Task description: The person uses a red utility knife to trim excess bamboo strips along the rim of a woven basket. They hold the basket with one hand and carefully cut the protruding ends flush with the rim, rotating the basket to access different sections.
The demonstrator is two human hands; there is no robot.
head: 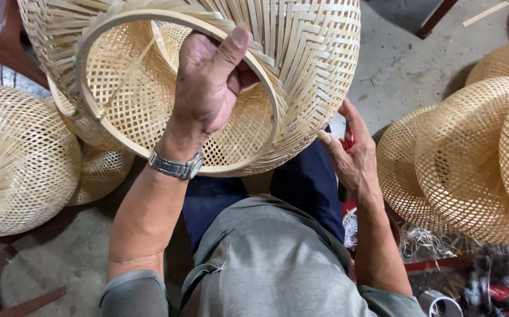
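Head view, looking down over lap and both forearms.

Left hand (207,88): fingers curled together over the bent hoop rim (90,111) of a woven bamboo basket (307,64), thumb (231,50) pressed flat along the rim at about 1 o'clock on the hoop; clamped on rim. Metal wristwatch (176,167) at wrist. Grey sleeve at upper arm.

Basket held: pale, round, open mouth tilted toward camera, lattice weave inside, herringbone weave on outer wall. Fills 12 o'clock of view, above dark blue trousers (307,188).

Right hand (354,158): at 3 o'clock of held basket, just below its outer wall. Fingers closed around a red-handled tool (348,140), thumb extended upward toward basket edge; tool mostly hidden, kind not clear. Contact between thumb and basket cannot be told.

Surroundings, outward:
- Stack of similar woven baskets (471,158) at 3 o'clock, on floor, overlapping one another.
- More woven baskets (25,158) at 9 o'clock, one behind another.
- Loose bamboo shavings (424,238) at 4 o'clock beside right forearm.
- White ring-shaped item (439,302) and a dark frayed brush-like object (501,273) at 5 o'clock.
- Grey concrete floor (401,70) at 1 o'clock.
- Reddish wooden frame pieces (8,293) at 7 o'clock.
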